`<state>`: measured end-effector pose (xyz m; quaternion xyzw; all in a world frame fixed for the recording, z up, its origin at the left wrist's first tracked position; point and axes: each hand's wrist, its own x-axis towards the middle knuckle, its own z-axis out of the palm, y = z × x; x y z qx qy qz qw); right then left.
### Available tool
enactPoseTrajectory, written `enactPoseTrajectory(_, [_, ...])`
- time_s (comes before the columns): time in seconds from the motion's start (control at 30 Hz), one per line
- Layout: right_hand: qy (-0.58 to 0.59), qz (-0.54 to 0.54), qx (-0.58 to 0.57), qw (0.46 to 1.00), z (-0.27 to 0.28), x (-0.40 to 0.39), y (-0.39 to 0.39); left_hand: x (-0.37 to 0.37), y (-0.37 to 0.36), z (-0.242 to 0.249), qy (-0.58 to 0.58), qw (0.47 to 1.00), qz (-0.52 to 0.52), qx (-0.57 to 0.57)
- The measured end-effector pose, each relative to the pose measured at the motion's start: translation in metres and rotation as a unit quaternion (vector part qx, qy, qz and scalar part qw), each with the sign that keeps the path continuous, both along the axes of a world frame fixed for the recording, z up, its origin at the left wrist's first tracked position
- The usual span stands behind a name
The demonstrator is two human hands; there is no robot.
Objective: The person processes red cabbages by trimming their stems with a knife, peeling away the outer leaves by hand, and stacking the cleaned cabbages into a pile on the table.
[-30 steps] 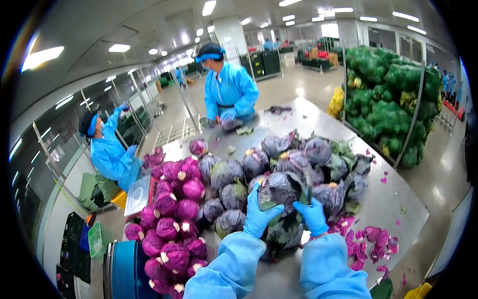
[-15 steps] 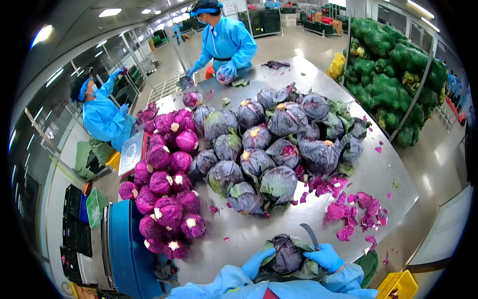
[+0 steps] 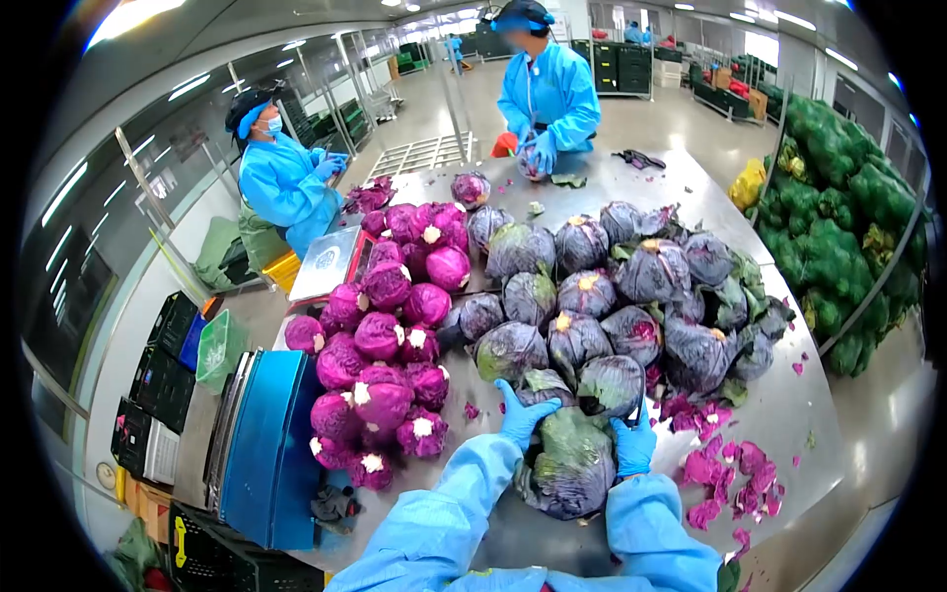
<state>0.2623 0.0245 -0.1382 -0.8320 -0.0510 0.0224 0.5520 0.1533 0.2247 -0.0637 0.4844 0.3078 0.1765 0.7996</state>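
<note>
A large red cabbage [image 3: 567, 469] with a loose green outer leaf lies on the steel table between my forearms. My left hand [image 3: 526, 416], blue-gloved, reaches past its left side, thumb and fingers spread around a smaller red cabbage [image 3: 539, 386] just behind. On the other side, my right hand [image 3: 632, 444] sits against the large cabbage, close to another untrimmed cabbage [image 3: 610, 383]. A thin dark edge, seemingly the knife blade [image 3: 644, 387], sticks up from the right hand; its handle is hidden in the glove.
Peeled purple cabbages [image 3: 383, 395] are heaped at left, beside a scale [image 3: 328, 261] and a blue bin [image 3: 266, 454]. Untrimmed heads [image 3: 656, 271] cover the middle. Torn leaves [image 3: 735, 479] lie at right. Two co-workers [image 3: 552, 94] [image 3: 286, 187] stand across the table. Green net sacks [image 3: 838, 217] are stacked at right.
Both my hands have moved forward from the table's near edge to the front of the pile. The view has shifted left. The left co-worker's raised arm has come down.
</note>
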Motion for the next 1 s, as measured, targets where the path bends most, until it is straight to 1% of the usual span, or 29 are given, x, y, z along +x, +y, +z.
enactPoseTrajectory(0.03, [0.018, -0.001, 0.002, 1.0, 0.011, 0.003, 0.004, 0.009, -0.003, -0.009, -0.049, 0.998, 0.028, -0.003])
enactPoseTrajectory(0.07, [0.04, -0.001, 0.002, 0.999, 0.02, 0.006, 0.008, 0.018, 0.001, -0.024, -0.061, 0.998, 0.033, -0.006])
enactPoseTrajectory(0.1, [0.034, 0.006, -0.005, 0.999, 0.026, 0.012, 0.013, 0.027, 0.008, -0.042, -0.071, 0.997, 0.037, -0.009])
enactPoseTrajectory(0.17, [0.037, 0.016, -0.029, 0.999, 0.035, 0.013, 0.013, 0.025, 0.005, -0.027, -0.057, 0.997, 0.028, -0.039])
enactPoseTrajectory(0.2, [0.062, 0.026, 0.031, 0.997, 0.028, 0.019, 0.016, 0.022, 0.001, 0.004, -0.039, 0.997, 0.015, -0.063])
enactPoseTrajectory(0.23, [0.063, 0.031, 0.016, 0.997, 0.033, 0.021, 0.021, 0.024, 0.007, 0.002, -0.052, 0.997, 0.023, -0.045])
enactPoseTrajectory(0.27, [0.053, 0.058, 0.015, 0.997, 0.034, 0.023, 0.023, 0.027, 0.013, -0.008, -0.066, 0.997, 0.026, -0.025])
enactPoseTrajectory(0.3, [0.043, 0.084, 0.014, 0.995, 0.035, 0.025, 0.025, 0.032, 0.025, -0.027, -0.055, 0.998, 0.026, -0.001])
enactPoseTrajectory(0.33, [0.015, 0.094, -0.078, 0.992, 0.054, 0.019, 0.022, 0.032, 0.033, -0.044, -0.042, 0.999, 0.022, 0.021])
enactPoseTrajectory(0.37, [0.039, 0.112, -0.104, 0.987, 0.052, 0.02, 0.015, 0.03, 0.037, -0.047, -0.024, 0.999, 0.023, -0.001])
enactPoseTrajectory(0.4, [0.04, 0.122, -0.144, 0.981, 0.056, 0.019, 0.007, 0.024, 0.042, -0.048, -0.007, 1.0, 0.023, -0.02])
enactPoseTrajectory(0.47, [0.063, 0.13, -0.101, 0.984, 0.05, 0.023, -0.016, -0.003, 0.045, -0.03, 0.136, 0.989, 0.028, 0.051])
enactPoseTrajectory(0.5, [0.082, 0.098, -0.025, 0.992, 0.044, 0.016, -0.029, -0.025, 0.019, -0.008, 0.069, 0.987, 0.118, 0.082])
enactPoseTrajectory(0.53, [0.098, 0.088, -0.004, 0.991, 0.076, -0.002, -0.037, -0.045, 0.012, -0.039, 0.046, 0.977, 0.104, 0.183])
enactPoseTrajectory(0.57, [0.123, 0.1, 0.038, 0.987, 0.096, -0.017, -0.043, -0.064, 0.008, -0.067, 0.019, 0.954, 0.09, 0.284])
enactPoseTrajectory(0.6, [0.15, 0.114, 0.08, 0.979, 0.108, -0.036, -0.048, -0.085, -0.017, -0.048, 0.089, 0.955, -0.008, 0.283])
enactPoseTrajectory(0.63, [0.133, 0.141, 0.072, 0.978, 0.113, -0.055, -0.049, -0.101, -0.043, -0.027, 0.155, 0.942, -0.103, 0.281])
enactPoseTrajectory(0.67, [0.108, 0.17, 0.066, 0.977, 0.118, -0.072, -0.045, -0.111, -0.05, -0.04, 0.175, 0.864, -0.139, 0.452])
enactPoseTrajectory(0.7, [0.089, 0.224, 0.085, 0.967, 0.132, -0.093, -0.036, -0.109, -0.053, -0.052, 0.227, 0.873, -0.206, 0.378])
enactPoseTrajectory(0.73, [0.066, 0.282, 0.103, 0.952, 0.141, -0.11, -0.027, -0.103, -0.06, -0.067, 0.132, 0.92, -0.203, 0.31])
enactPoseTrajectory(0.77, [-0.006, 0.327, 0.057, 0.943, 0.132, -0.124, -0.026, -0.099, -0.072, -0.056, -0.069, 0.957, -0.225, 0.168])
enactPoseTrajectory(0.8, [-0.077, 0.366, 0.009, 0.927, 0.125, -0.133, -0.023, -0.098, -0.072, -0.053, -0.111, 0.9, -0.228, 0.355])
enactPoseTrajectory(0.83, [-0.088, 0.386, -0.027, 0.918, 0.131, -0.137, -0.02, -0.102, -0.08, -0.068, -0.071, 0.896, -0.266, 0.349])
enactPoseTrajectory(0.87, [-0.096, 0.403, -0.065, 0.908, 0.14, -0.142, -0.02, -0.09, -0.096, -0.067, -0.134, 0.897, -0.287, 0.308])
enactPoseTrajectory(0.9, [-0.151, 0.364, -0.087, 0.915, 0.148, -0.146, -0.019, -0.084, -0.109, -0.059, -0.126, 0.894, -0.293, 0.314])
enactPoseTrajectory(0.93, [-0.113, 0.326, -0.058, 0.937, 0.13, -0.144, -0.023, -0.077, -0.121, -0.05, -0.118, 0.891, -0.299, 0.32])
enactPoseTrajectory(0.97, [-0.065, 0.315, -0.134, 0.937, 0.141, -0.141, -0.031, -0.071, -0.134, -0.041, -0.11, 0.888, -0.305, 0.326])
enactPoseTrajectory(1.0, [-0.015, 0.299, -0.211, 0.93, 0.151, -0.138, -0.041, -0.061, -0.151, -0.066, -0.12, 0.919, -0.314, 0.204])
